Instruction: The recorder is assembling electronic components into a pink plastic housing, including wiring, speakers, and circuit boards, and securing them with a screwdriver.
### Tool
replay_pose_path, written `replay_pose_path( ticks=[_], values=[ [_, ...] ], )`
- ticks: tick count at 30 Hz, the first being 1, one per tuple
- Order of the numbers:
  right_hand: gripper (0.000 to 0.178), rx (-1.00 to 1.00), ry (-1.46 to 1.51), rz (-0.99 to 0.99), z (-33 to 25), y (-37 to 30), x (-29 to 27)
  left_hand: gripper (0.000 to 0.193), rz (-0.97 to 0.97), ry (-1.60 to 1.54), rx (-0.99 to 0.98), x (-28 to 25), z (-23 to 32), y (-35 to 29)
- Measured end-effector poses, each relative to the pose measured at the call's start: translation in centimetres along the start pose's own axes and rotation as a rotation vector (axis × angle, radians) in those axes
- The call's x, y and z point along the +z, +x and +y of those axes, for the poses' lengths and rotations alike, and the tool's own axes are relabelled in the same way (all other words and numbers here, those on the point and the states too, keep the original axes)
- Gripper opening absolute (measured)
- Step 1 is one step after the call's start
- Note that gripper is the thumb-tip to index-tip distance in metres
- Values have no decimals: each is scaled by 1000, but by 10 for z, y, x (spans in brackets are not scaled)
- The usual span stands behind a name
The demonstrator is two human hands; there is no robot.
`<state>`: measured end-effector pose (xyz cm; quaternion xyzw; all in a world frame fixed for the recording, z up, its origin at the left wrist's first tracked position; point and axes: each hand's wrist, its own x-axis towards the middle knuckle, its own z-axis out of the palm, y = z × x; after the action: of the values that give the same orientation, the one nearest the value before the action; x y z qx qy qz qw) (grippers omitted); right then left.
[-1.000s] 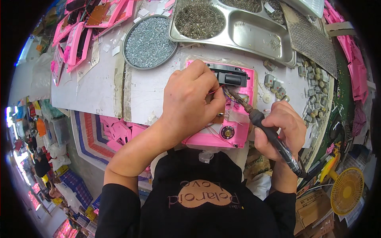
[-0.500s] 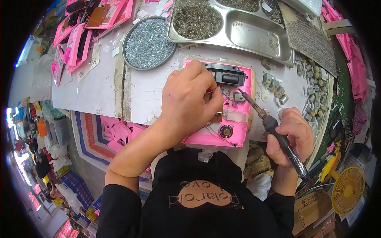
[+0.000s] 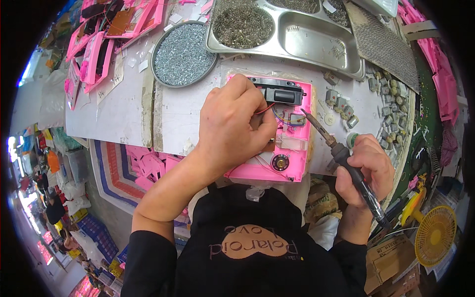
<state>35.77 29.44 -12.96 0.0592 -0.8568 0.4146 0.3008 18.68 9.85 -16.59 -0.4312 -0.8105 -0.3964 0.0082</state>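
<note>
Here, the pink case [image 3: 257,173] lies at the near edge of the bench [image 3: 188,111]. The right hand [image 3: 368,168] has its grip closed around the iron [image 3: 341,154], whose tip stands near the motor [image 3: 297,119]. The left hand [image 3: 235,119] curls its grip over the case, a red wire [image 3: 264,109] showing beside it; whether it pinches that wire, I cannot tell.
</note>
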Motion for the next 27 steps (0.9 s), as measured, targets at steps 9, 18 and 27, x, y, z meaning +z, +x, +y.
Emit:
replay_pose_path(
  ticks=[9, 18, 27],
  values=[
    [27, 22, 1, 9, -1, -4, -6, 16, 20, 22, 26, -8, 2, -2],
    [44, 339, 166, 216, -8, -35, -15, 19, -425, -22, 257, -5, 34, -7],
    [45, 292, 171, 171, -6, -34, 18, 10, -440, -372, -27, -7, 19, 1]
  ],
)
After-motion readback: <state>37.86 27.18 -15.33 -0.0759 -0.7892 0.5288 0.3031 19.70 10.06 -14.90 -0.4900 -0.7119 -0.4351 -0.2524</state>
